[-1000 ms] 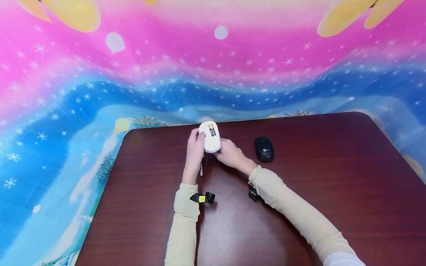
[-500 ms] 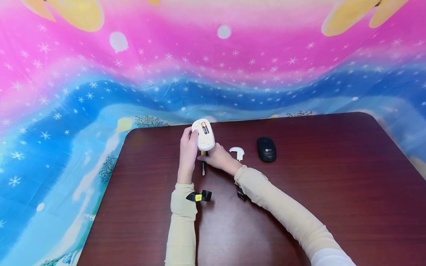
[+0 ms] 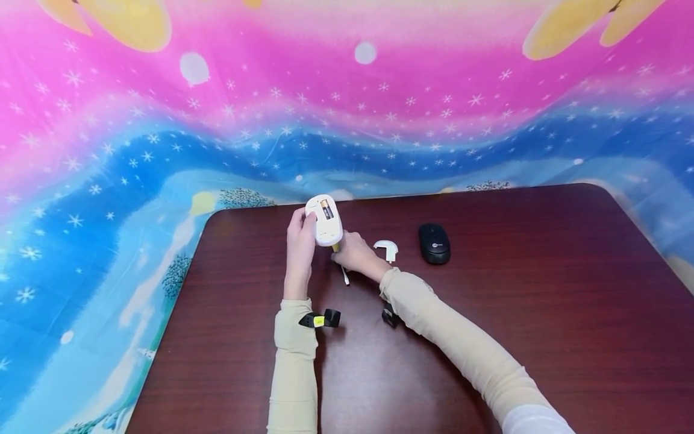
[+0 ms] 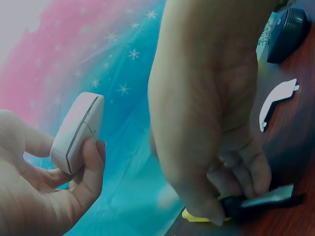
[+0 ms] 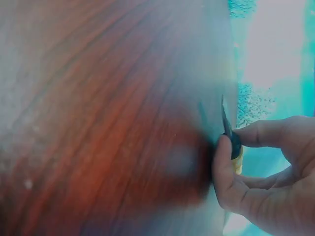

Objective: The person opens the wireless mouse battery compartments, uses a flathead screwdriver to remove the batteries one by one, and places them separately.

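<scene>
A: Hands first?

B: Left hand (image 3: 300, 244) is gripping the white mouse (image 3: 326, 232) above the table (image 3: 488, 337); its underside is facing the head camera, bay uncovered, 1 battery (image 3: 328, 211) showing. Right hand (image 3: 355, 252) is pinching a yellow-and-black screwdriver (image 5: 236, 146) by the handle, lower, near the mouse.

A: Farther out?

B: White battery cover (image 3: 387, 248) is lying just right of the right hand; black mouse (image 3: 434, 243) is resting beyond it.

A: Handling it well?

B: My judgement: I'd be holding the screwdriver by its handle, pointing the shaft away from the left fingers, and tilting the mouse little, lest the battery fall.

A: Hard to read?

B: Right hand is hiding part of the handle. Tip is blurring in the left wrist view. Whether the screwdriver is touching the table, I can't tell.
</scene>
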The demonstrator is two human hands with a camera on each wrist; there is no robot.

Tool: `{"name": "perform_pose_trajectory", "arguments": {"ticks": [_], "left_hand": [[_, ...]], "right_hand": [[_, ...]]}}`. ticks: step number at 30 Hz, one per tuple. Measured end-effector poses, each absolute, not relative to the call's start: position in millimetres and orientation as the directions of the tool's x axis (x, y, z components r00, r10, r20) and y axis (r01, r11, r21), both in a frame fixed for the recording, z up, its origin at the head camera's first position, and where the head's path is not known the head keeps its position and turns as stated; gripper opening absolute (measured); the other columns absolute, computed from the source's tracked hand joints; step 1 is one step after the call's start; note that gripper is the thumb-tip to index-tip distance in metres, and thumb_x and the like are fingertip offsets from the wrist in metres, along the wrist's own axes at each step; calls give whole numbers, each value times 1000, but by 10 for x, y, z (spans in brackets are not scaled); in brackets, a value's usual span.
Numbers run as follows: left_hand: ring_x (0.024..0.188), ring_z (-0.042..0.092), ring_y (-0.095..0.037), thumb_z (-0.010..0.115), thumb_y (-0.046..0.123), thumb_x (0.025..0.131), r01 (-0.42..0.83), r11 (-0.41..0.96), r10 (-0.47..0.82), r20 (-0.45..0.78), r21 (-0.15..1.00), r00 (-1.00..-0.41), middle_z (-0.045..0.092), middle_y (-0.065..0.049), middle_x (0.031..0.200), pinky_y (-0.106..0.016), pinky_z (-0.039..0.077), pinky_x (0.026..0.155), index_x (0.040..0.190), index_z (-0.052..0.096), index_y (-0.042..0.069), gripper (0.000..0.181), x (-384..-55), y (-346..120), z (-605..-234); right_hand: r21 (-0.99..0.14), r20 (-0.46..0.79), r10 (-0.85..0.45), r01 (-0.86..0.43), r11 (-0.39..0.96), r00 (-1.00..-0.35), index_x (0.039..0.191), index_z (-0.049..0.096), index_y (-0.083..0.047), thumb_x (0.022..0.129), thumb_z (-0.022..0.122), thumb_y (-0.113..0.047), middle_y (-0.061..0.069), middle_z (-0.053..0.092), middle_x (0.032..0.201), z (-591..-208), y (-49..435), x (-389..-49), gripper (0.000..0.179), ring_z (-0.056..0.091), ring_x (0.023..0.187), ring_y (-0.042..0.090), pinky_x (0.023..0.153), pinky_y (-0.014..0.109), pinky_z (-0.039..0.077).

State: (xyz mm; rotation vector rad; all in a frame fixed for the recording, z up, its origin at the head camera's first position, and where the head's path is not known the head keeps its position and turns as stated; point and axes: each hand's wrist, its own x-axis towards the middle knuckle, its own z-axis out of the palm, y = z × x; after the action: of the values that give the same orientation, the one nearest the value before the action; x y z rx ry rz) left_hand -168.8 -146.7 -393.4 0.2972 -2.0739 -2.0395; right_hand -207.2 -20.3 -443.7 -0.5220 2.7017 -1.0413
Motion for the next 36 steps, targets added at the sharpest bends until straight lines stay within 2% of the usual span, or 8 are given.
{"name": "perform_pose_trajectory", "arguments": {"ticks": [5,9,13,16,20,26,31,36], "left_hand": [[94,56,-16,48,18,108,-2,5,-290,0,1000,-957,64,-16,122,-26,45,78,134,60,0,33,-1696,-1496,-3938],[92,56,-15,50,17,108,-24,15,-289,-18,1000,-957,64,-16,118,-25,46,75,135,60,1,33,-1705,-1487,-3937],[87,59,-14,50,16,107,-60,11,-286,-55,998,-957,65,-18,114,-23,49,70,133,61,0,32,-1713,-1466,-3943],[85,61,-14,51,17,108,-90,8,-273,-84,996,-958,67,-19,113,-24,51,68,134,60,-1,32,-1718,-1448,-3956],[89,60,-15,52,19,108,-115,33,-250,-103,993,-963,66,-19,115,-25,49,72,135,59,-1,34,-1728,-1420,-3981],[84,55,-15,50,20,108,-135,77,-217,-116,988,-969,64,-16,109,-25,45,69,133,60,0,34,-1743,-1347,-4027],[87,58,-16,48,20,109,-142,74,-157,-129,987,-979,63,-17,112,-26,49,69,135,57,-2,35,-1745,-1291,-4057],[85,62,-17,48,19,109,-144,35,-95,-140,989,-986,62,-19,112,-27,55,67,138,54,-2,36,-1749,-1235,-4094]], "right_hand": [[-787,-194,-355,-71,613,-915,84,63,0,91,71,-10,6,61,66,-4387,-84,-2145,15,63,48,14,51,28,57],[-892,-213,-314,53,449,-925,99,60,3,91,69,-9,10,63,78,-4317,99,-2185,17,62,52,13,54,31,59],[-952,-200,-292,115,285,-935,111,56,6,93,65,-5,14,67,90,-4227,313,-2220,23,62,60,15,60,32,61],[-977,-171,-290,124,171,-942,114,53,6,94,63,0,16,69,93,-4127,472,-2238,23,65,62,16,64,36,62],[-992,-128,-288,125,31,-949,114,51,6,95,62,4,21,70,97,-3953,660,-2233,22,68,66,17,74,47,62],[-994,-57,-279,81,-76,-959,116,51,4,97,59,5,19,71,101,-3731,913,-2189,20,72,82,21,88,53,58],[-983,4,-246,41,-180,-969,115,52,2,96,59,7,17,72,103,-3623,1069,-2145,21,74,92,24,86,46,60],[-955,61,-191,-2,-297,-980,114,51,2,97,61,7,14,73,99,-3580,1203,-2104,21,75,91,25,81,39,62]]}}
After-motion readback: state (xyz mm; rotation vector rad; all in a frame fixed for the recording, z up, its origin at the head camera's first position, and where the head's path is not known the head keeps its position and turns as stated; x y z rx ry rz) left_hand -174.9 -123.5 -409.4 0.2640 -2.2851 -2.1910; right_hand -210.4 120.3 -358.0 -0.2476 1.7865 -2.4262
